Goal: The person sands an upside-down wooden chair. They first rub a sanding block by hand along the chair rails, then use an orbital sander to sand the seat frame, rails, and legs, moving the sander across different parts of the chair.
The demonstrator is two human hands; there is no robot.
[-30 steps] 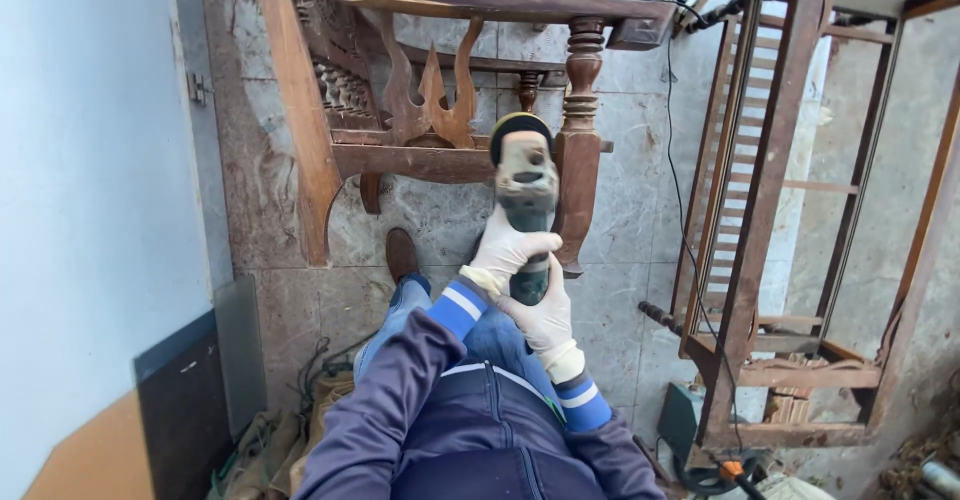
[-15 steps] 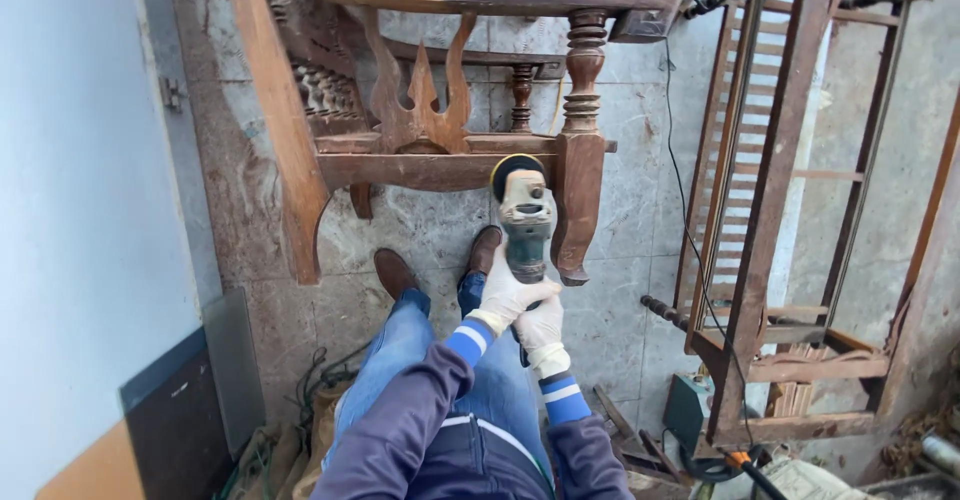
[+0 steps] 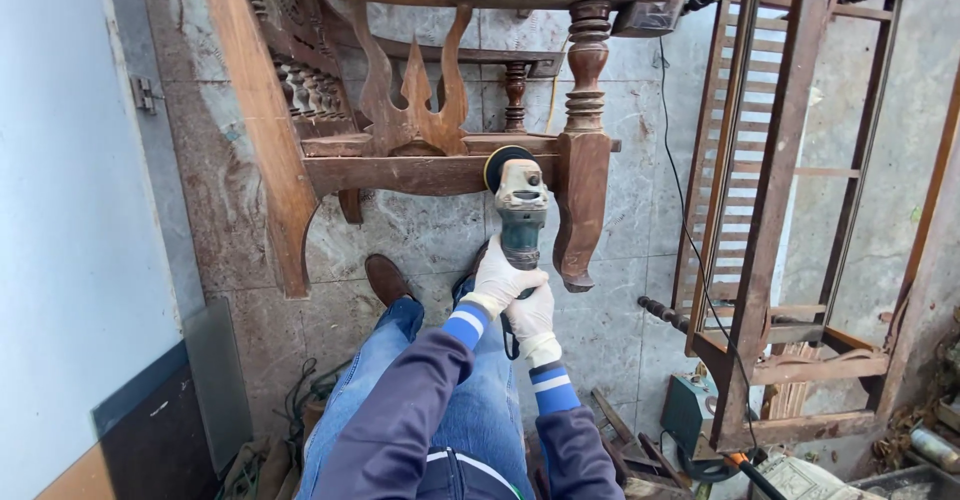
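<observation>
Both my hands wear white gloves and grip the handle of a green angle grinder (image 3: 520,205). My left hand (image 3: 502,280) wraps the body just below the motor housing; my right hand (image 3: 532,315) holds the rear of the handle under it. The grinder's round sanding disc (image 3: 503,162) presses against the front rail (image 3: 420,173) of a carved dark wooden chair frame (image 3: 400,110), close to its turned right leg (image 3: 583,160).
A slatted wooden bed or bench frame (image 3: 780,210) leans at the right, a black cable running down across it. Wood scraps and a small green box (image 3: 690,410) lie on the tiled floor. A pale wall and dark panel (image 3: 150,430) stand at the left.
The grinder and both hands have moved down and forward to the chair's front rail; the view has shifted closer, so the chair fills more of the frame.
</observation>
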